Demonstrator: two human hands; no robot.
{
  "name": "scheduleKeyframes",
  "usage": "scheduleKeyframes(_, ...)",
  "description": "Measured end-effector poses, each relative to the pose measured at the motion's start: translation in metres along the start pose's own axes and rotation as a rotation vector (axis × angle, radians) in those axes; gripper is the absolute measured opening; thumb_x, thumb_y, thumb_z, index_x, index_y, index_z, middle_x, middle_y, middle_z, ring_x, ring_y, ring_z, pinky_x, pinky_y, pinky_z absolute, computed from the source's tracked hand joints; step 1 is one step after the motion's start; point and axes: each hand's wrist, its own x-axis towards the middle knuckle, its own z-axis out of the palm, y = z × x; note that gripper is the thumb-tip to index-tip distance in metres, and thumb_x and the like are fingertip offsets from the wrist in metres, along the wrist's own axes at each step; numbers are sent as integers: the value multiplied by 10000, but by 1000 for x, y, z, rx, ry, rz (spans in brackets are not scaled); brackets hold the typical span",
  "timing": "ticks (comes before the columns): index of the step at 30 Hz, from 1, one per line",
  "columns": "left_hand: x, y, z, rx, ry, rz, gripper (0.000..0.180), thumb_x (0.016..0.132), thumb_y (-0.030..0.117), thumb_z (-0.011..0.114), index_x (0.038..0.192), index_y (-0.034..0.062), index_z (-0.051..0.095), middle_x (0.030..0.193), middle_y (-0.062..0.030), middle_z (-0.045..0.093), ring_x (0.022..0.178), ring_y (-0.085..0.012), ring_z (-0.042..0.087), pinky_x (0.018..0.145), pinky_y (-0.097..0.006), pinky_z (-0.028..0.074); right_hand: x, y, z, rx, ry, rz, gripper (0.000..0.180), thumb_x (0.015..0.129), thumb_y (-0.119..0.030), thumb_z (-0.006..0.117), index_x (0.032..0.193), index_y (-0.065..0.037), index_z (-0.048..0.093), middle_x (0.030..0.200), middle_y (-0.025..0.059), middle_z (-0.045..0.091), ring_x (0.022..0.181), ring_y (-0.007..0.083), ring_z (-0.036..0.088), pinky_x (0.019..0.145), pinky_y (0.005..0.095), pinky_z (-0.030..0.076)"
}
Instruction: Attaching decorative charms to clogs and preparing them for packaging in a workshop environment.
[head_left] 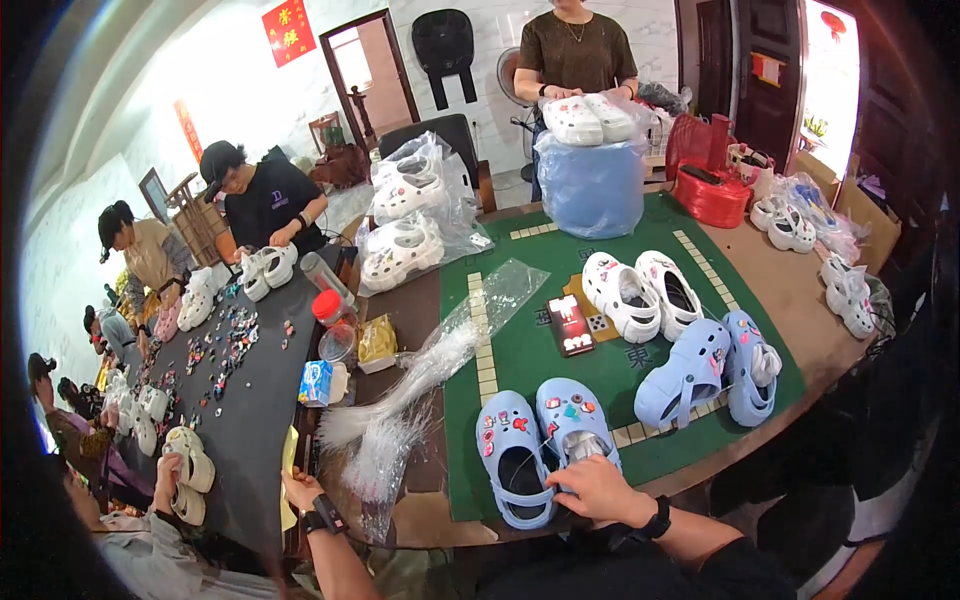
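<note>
A pair of light blue clogs lies near the front edge of the green mat (640,470), with coloured charms on the toes. On the heel end of the right-hand clog (572,405) is my right hand (597,488), its fingers curled over the opening, where pale stuffing shows. Its thumb points toward the strap of the left-hand clog (512,440). Farther left, my left hand (301,489) is closed at a thin yellow strip (289,470) by the dark table's edge. A second light blue pair (690,370) stands to the right, behind it a white pair (625,295).
Clear plastic bags (400,400) spread left of the mat. A red-lidded jar (328,308), a blue box (315,382) and a red card box (570,325) stand around. Bagged white clogs (405,250) are behind. Across the table a person holds white clogs over a blue stool (592,185); several people work at left.
</note>
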Motion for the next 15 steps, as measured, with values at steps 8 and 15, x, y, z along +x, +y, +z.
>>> scheduleKeyframes(8,33,-7,-4,32,-28,-44,410,935,470,580,855,68,587,637,30,477,521,-69,424,417,-222,325,-9,7,11,-11,-45,-4,330,813,-257,687,1121,-168,608,827,35,648,839,246,642,764,382,428)
scheduleKeyframes(15,2,-5,-42,-177,-459,-489,516,892,552,596,1001,48,622,721,-26,679,506,-114,583,455,-235,506,1,-4,-2,-73,-92,-35,361,804,-259,687,1149,-195,603,827,28,643,831,239,642,752,378,430)
